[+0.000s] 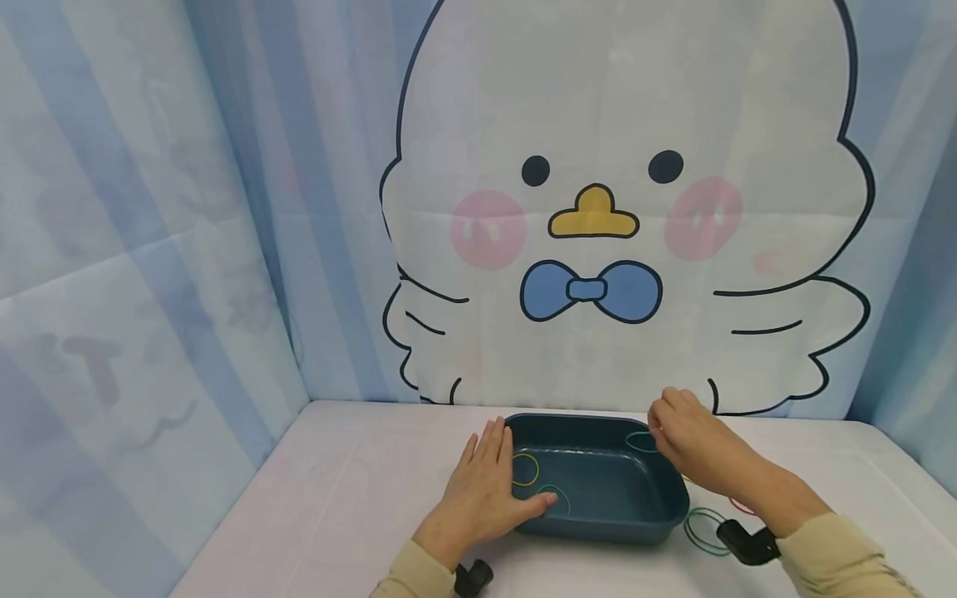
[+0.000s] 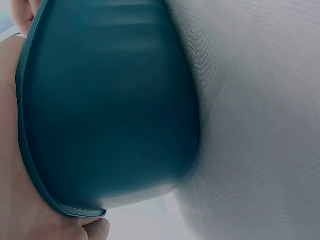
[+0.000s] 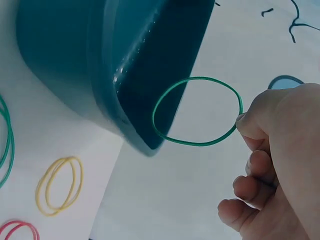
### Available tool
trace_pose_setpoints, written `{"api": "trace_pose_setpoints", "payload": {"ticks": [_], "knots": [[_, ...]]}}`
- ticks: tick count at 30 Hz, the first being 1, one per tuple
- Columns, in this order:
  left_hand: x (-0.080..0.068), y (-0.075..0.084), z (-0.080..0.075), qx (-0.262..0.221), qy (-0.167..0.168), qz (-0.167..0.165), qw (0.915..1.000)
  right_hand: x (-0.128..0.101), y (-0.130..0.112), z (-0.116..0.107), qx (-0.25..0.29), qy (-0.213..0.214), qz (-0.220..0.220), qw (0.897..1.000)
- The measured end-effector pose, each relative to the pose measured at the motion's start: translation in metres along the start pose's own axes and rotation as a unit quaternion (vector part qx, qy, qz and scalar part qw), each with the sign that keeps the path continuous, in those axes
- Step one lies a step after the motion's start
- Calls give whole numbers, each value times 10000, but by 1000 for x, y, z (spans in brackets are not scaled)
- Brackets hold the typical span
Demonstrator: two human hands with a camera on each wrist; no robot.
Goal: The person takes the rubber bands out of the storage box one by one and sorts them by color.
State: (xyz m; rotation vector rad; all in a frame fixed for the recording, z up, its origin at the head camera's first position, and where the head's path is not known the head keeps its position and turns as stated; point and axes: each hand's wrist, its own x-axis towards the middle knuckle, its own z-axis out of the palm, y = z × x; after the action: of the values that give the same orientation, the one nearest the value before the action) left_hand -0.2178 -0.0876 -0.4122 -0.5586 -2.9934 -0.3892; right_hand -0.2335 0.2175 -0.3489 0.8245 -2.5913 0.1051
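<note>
Right wrist view: my right hand [image 3: 280, 165] pinches a green rubber band [image 3: 197, 111] just above the teal tray [image 3: 75, 55] rim; left hand [image 1: 486, 490] lies flat, steadying its near-left corner.

Staged recording booth: cartoon-chick backdrop [image 1: 620, 208], cloth-covered table [image 1: 336, 490].
</note>
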Motion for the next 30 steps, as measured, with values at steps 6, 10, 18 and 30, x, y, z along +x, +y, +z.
{"api": "trace_pose_setpoints", "payload": {"ticks": [6,10,18,30], "knots": [[-1,2,-1,-23,-18,-29,10000,-9,9,-4,-103,242,-76,9996],[-1,2,-2,-60,-35,-32,10000,-15,15,-7,-130,197,37,9997],[-1,1,-1,-74,-64,-66,9999,-28,26,-8,-230,313,161,9991],[0,1,-1,-148,-38,-83,9998,-48,40,5,-405,913,-159,9949]]}}
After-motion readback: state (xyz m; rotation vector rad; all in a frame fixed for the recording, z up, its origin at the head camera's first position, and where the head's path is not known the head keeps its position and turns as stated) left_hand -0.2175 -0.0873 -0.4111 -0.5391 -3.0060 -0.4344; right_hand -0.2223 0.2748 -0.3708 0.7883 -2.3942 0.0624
